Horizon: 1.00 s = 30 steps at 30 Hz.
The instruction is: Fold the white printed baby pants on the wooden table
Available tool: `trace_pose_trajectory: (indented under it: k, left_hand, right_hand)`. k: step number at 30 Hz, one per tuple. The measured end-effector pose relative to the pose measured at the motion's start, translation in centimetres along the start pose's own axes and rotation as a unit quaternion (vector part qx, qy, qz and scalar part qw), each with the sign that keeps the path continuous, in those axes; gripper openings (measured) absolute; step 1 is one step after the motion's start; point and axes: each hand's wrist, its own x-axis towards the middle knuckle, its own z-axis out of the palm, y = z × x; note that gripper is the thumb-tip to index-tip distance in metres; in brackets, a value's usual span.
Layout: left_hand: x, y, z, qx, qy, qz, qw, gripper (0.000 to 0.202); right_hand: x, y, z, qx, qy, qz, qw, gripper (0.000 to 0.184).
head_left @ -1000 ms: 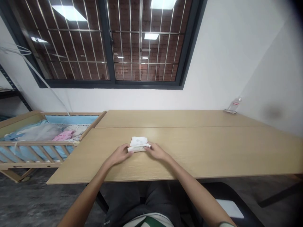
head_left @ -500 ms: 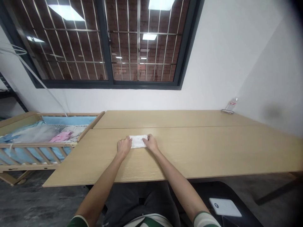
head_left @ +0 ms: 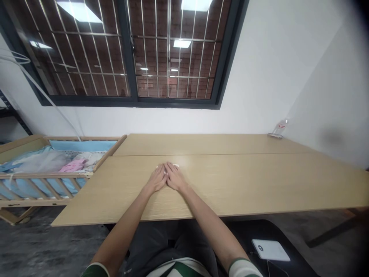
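Observation:
My left hand and my right hand lie flat, side by side, on the near part of the wooden table. Their fingers are stretched forward and the fingertips come together. Beneath them is a small folded white piece, a cloth or a tissue; I cannot tell which. Only slivers of it show past the fingers, and the palms and fingers cover the rest. Both hands press on it from above without gripping it.
The light wooden table has a seam across it. At its far right corner stands a clear plastic bottle. A wooden crib with bedding adjoins the left side. A white phone rests on a black seat at lower right.
Both hands have let go of the folded white piece's side edges. They have moved inward and flattened over it, hiding most of it.

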Motion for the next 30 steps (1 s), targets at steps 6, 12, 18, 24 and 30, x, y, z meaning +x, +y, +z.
trace_pose_trajectory:
  k: [6, 12, 18, 24, 30]
  left_hand:
    - [-0.3, -0.7, 1.0, -0.003, -0.034, -0.052, 0.998, 0.074]
    - [-0.8, -0.9, 1.1, 0.001, -0.024, -0.121, 0.992, 0.087]
    - [-1.3, -0.8, -0.2, -0.007, -0.011, -0.091, 0.996, 0.093]
    - [-1.5, -0.6, -1.5, -0.038, -0.027, -0.028, 0.999, 0.071]
    - [-1.4, -0.7, -1.3, -0.078, 0.013, -0.059, 0.995, 0.048]
  right_hand:
    - [-0.1, 1.5, 0.7, 0.001, -0.031, 0.042, 0.999, 0.065]
    - [-0.7, 1.9, 0.4, 0.018, -0.037, 0.066, 0.997, 0.075]
    - [-1.2, 2.3, -0.3, 0.039, -0.052, 0.071, 0.995, 0.083]
    - [-1.7, 3.1, -1.6, 0.065, -0.075, 0.050, 0.994, 0.085]
    - [-1.7, 3.1, -1.6, 0.091, -0.006, 0.039, 0.995, 0.063]
